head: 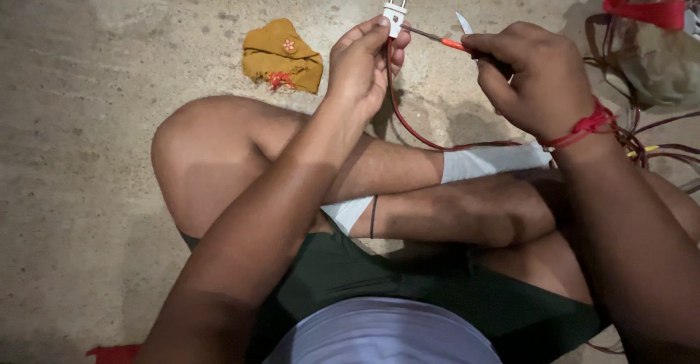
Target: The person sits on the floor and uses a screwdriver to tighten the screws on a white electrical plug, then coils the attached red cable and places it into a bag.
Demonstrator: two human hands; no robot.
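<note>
**Seated on the floor: plug in one hand, screwdriver in the other**

Person sits cross-legged on a bare concrete floor (87,79), view straight down over the lap. Dark green shorts, pale shirt hem at 6 o'clock.

Far left, bottom edge, around 7 o'clock: a scrap of red material (113,352), partly cut off by the frame.

At about 11 o'clock from centre: a crumpled mustard-yellow cloth (281,56) lying on the floor, with a small flower-like ornament and a bit of red trim. Well apart from both hands.

Left hand (362,65), raised at 12 o'clock: grip clenched around the base of a white two-pin plug (394,14), pins pointing up and away. Thumb and fingers pinch the plug body. A red wire (408,127) drops from the plug, curves down past the wrist and runs toward 3 o'clock across the shin.

Between the hands: a screwdriver (430,36), thin metal shaft with an orange section, tip touching the side of the plug.

Right hand (536,76), at 1 o'clock: grip closed on the screwdriver handle, which is mostly hidden in the fist. A red thread band (583,127) circles the wrist.

Lower legs: white bandage-like wraps (488,161) on the shins.

Far right, 2 to 3 o'clock: a tangle of dark red wires (656,149) and an olive bag with red straps (656,50) on the floor.
</note>
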